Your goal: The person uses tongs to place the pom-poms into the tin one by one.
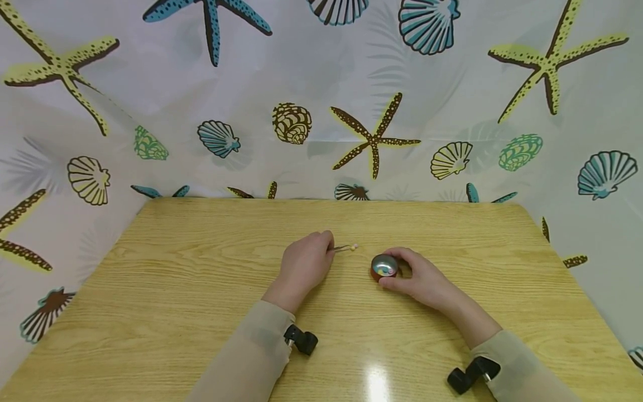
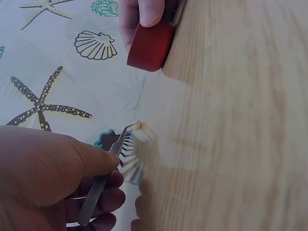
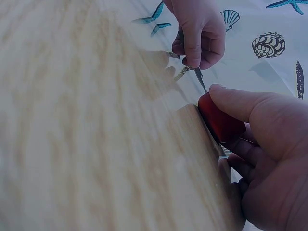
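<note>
My left hand (image 1: pixel 307 262) pinches a pair of metal tweezers (image 2: pixel 98 190) with bent tips. At those tips is a tiny pink and yellow piece (image 1: pixel 354 247), perhaps a bead; it is too small to tell whether they grip it. A small round red tin (image 1: pixel 384 268) with a silvery inside stands to the right of the tips, its top uncovered. Several tiny coloured bits, yellow, blue and pink, lie in it. With thumb and fingers around its side, my right hand (image 1: pixel 422 277) holds the tin on the table.
The wood-grain table (image 1: pixel 176 312) spreads out on all sides of the hands. Behind it and at both sides hangs a white cloth (image 1: pixel 301 167) printed with starfish and shells. Black camera mounts (image 1: pixel 301 339) sit on both sleeves.
</note>
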The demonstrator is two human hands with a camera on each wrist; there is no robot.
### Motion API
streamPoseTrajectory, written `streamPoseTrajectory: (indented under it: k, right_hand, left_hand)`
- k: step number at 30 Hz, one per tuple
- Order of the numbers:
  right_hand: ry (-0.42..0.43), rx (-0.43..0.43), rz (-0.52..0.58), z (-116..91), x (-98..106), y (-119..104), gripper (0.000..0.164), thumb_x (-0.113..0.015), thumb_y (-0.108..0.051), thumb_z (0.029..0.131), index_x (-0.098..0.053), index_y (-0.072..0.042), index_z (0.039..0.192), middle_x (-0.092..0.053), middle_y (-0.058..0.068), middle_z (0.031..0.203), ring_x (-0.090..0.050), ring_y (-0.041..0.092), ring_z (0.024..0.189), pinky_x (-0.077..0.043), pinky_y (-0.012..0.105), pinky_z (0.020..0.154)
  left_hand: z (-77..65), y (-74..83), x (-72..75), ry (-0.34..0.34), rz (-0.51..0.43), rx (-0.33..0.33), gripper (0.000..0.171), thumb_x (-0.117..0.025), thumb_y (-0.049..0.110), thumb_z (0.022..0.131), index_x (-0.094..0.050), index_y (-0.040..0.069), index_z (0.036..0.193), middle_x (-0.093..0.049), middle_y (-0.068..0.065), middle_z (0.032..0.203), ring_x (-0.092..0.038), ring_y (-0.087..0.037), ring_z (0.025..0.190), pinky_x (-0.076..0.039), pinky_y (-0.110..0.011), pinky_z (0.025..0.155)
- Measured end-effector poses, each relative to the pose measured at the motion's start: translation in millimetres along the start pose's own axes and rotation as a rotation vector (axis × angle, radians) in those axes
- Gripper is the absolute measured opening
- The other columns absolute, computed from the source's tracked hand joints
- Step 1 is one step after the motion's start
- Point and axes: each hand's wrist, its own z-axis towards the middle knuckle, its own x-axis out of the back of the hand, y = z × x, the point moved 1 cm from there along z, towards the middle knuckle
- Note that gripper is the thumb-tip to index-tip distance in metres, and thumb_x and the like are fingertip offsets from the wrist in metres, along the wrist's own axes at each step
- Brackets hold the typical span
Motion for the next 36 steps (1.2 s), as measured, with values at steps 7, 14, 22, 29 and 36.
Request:
streamPoseTrajectory:
  k: [7, 14, 22, 29, 36]
  right_hand:
    - [-0.005, 0.000, 0.005, 0, 0, 1, 0.059, -0.087, -0.030, 0.100, -0.062, -0.012, 0.149, -0.065, 0.010, 0.144, -0.054, 0.035, 0.144, -0.035, 0.061, 0.123]
    - [-0.006, 0.001, 0.009, 0, 0, 1, 0.059, -0.087, -0.031, 0.100, -0.061, -0.011, 0.150, -0.065, 0.010, 0.145, -0.053, 0.035, 0.145, -0.035, 0.061, 0.123]
    - [-0.005, 0.008, 0.007, 1, 0, 2, 0.059, -0.087, -0.031, 0.100, -0.062, -0.012, 0.149, -0.065, 0.010, 0.145, -0.054, 0.035, 0.144, -0.035, 0.061, 0.122]
    - [-0.005, 0.009, 0.010, 1, 0, 1, 0.059, -0.087, -0.031, 0.100, -0.062, -0.012, 0.149, -0.065, 0.010, 0.144, -0.054, 0.034, 0.143, -0.035, 0.060, 0.122]
    - [-0.003, 0.006, 0.016, 1, 0, 1, 0.058, -0.087, -0.032, 0.100, -0.062, -0.011, 0.149, -0.065, 0.010, 0.144, -0.054, 0.034, 0.143, -0.036, 0.060, 0.122]
  left_hand:
    - [-0.5, -0.4, 1.4, 0.007, 0.009, -0.005, 0.010, -0.075, 0.021, 0.109, -0.069, 0.014, 0.104, -0.067, -0.002, 0.089, -0.062, -0.018, 0.071, -0.054, -0.038, 0.063]
    - [-2.0, 0.8, 7.7, 0.027, -0.019, -0.014, 0.010, -0.075, 0.020, 0.109, -0.070, 0.014, 0.104, -0.068, -0.002, 0.090, -0.062, -0.017, 0.072, -0.054, -0.037, 0.064]
    - [-3.6, 2.7, 16.5, 0.047, -0.039, -0.032, 0.010, -0.074, 0.020, 0.109, -0.070, 0.013, 0.104, -0.068, -0.002, 0.090, -0.061, -0.018, 0.071, -0.053, -0.037, 0.064]
    - [-3.6, 7.0, 22.7, 0.051, -0.062, -0.038, 0.009, -0.073, 0.021, 0.110, -0.070, 0.015, 0.105, -0.068, 0.000, 0.091, -0.061, -0.017, 0.073, -0.054, -0.038, 0.066]
    - [-5.9, 14.5, 27.9, 0.053, -0.092, -0.059, 0.008, -0.072, 0.020, 0.111, -0.070, 0.016, 0.105, -0.069, 0.001, 0.095, -0.061, -0.016, 0.076, -0.054, -0.038, 0.069]
